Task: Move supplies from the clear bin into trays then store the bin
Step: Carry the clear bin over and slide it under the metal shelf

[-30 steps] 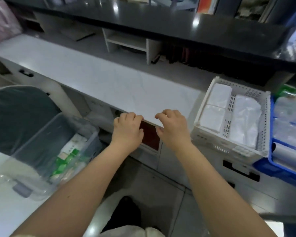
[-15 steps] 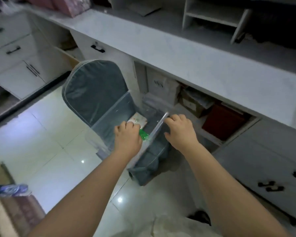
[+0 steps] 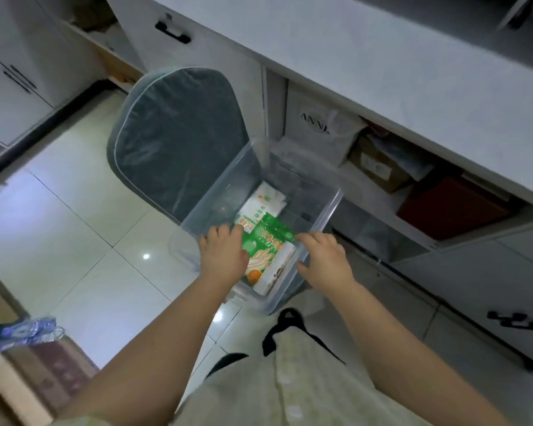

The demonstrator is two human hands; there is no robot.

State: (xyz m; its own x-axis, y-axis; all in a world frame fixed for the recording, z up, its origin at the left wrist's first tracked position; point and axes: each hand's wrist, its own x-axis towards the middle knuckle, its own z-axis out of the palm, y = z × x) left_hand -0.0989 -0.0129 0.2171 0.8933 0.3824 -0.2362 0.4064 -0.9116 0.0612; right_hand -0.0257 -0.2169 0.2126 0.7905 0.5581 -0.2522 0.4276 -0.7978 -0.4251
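- The left hand's fingers curl over the near rim of the clear bin, their tips just beside the green packet. They appear to grasp the rim rather than the packet, though the clear plastic makes this hard to confirm.
- The right hand's fingers curl at the bin's right rim with the thumb lower on the wall, which reads as a pinch on that wall.
- The left hand and the right hand sit on either side of the bin's near corner.
- The bin rests on the seat of the grey chair, below the white counter. It holds the green packet and a white packet beyond it.
- Handling, as a judgement:
  - The bin looks stiff, thin-walled and light with so little inside, and its smooth plastic may be slippery.
  - Two hands on opposite rims would carry it steadily.
  - The packets look soft, flat and crinkly, not fragile, so they can be pinched at an edge or scooped flat.
- A second ago both hands were curled at the counter's edge near a white tray. Half a second ago they had reached the bin's rim, seen from farther off. Now the view looks straight down into the bin and the packets show plainly.
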